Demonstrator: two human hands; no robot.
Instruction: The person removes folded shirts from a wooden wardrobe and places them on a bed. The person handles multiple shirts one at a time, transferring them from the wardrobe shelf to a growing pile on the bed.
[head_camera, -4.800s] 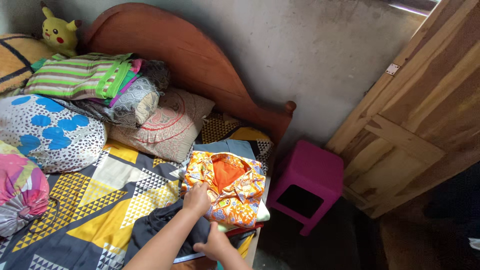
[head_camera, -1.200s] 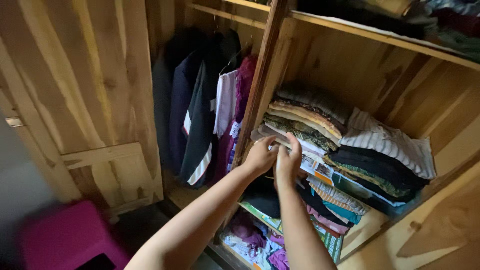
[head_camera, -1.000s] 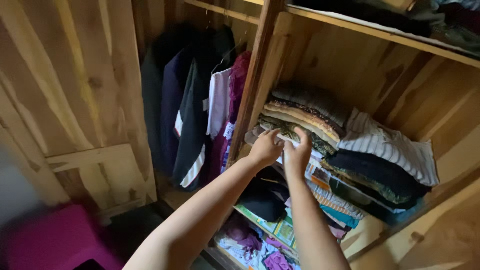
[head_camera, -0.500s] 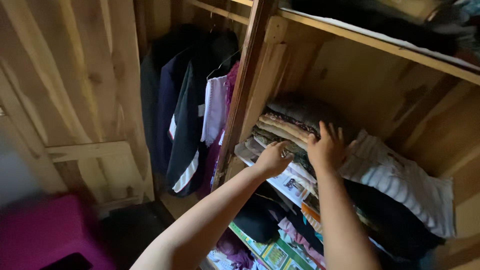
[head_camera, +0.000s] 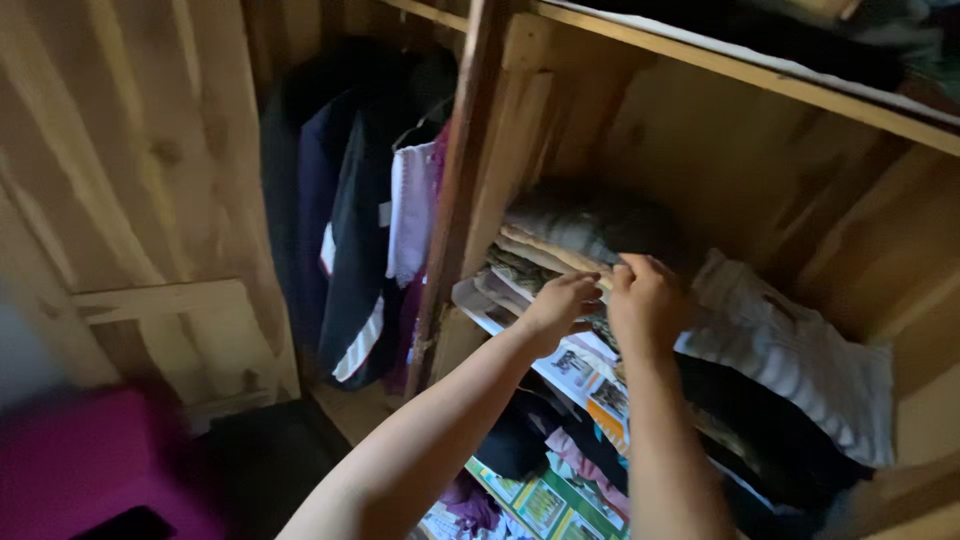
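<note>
Wooden shelving fills the view, and both hands work at the left-hand stack of folded clothes (head_camera: 560, 240) on the middle shelf (head_camera: 540, 365). The left hand (head_camera: 562, 303) curls its fingers into the front edges of the folded layers partway down that stack, seemingly pinching cloth, though the blur hides exactly which piece. The right hand (head_camera: 645, 300) lies just beside it, fingers bent over the stack's front, pressing or gripping; how firmly cannot be told.

The stack leans toward the shelf's front edge, so a tug on a middle layer could drag the pieces above it out, and they would likely slump or slide off. The striped white garment (head_camera: 790, 350), draped over the dark pile (head_camera: 760, 420) at the shelf's right end, touches the right hand's side and might be pulled askew.

Left of the upright post (head_camera: 455, 190), dark hanging clothes (head_camera: 340, 230) fill the other compartment. Below, a lower shelf holds more clothes on printed paper lining (head_camera: 530, 500). A magenta stool (head_camera: 75, 465) sits at the floor's left corner.
</note>
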